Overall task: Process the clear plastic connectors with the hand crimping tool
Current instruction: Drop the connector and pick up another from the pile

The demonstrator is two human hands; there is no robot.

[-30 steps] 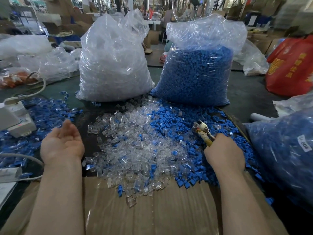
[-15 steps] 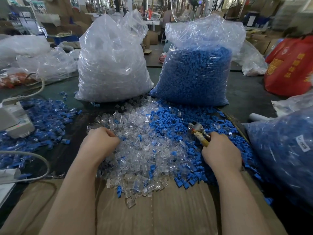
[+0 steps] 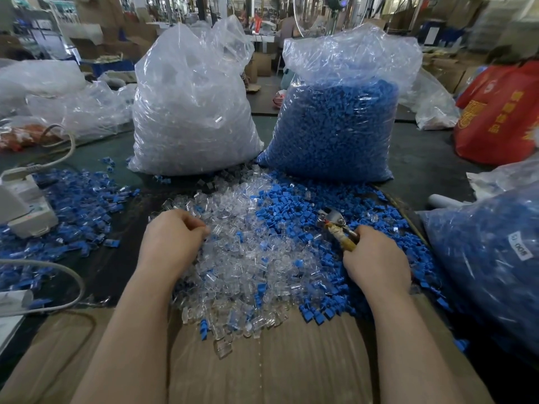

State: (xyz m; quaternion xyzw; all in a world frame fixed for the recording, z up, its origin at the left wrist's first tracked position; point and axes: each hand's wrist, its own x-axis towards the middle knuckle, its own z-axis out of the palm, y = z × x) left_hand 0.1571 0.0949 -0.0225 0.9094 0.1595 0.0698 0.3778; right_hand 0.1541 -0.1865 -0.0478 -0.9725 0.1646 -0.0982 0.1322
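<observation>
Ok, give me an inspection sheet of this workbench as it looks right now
Surface: dark table, cardboard sheet at the near edge.
Job's things: loose pile of clear connectors; crimping tool.
Clutter: blue caps mixed in; bag of clear parts, bag of blue caps, red bag.
Hands: left hand curled into the pile; right hand grips the tool.
Cables: white cable, left side.
Surroundings: cluttered workshop, boxes behind.

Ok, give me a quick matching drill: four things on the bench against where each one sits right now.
Things:
1. tall bag of clear plastic connectors
2. tall bag of blue plastic caps
3. yellow-handled hand crimping tool
4. white power adapter box

Places:
A. far left edge
B. gripped by the right hand
C. back, left of centre
D. back, right of centre

Pairs: 1-C, 2-D, 3-B, 4-A
</observation>
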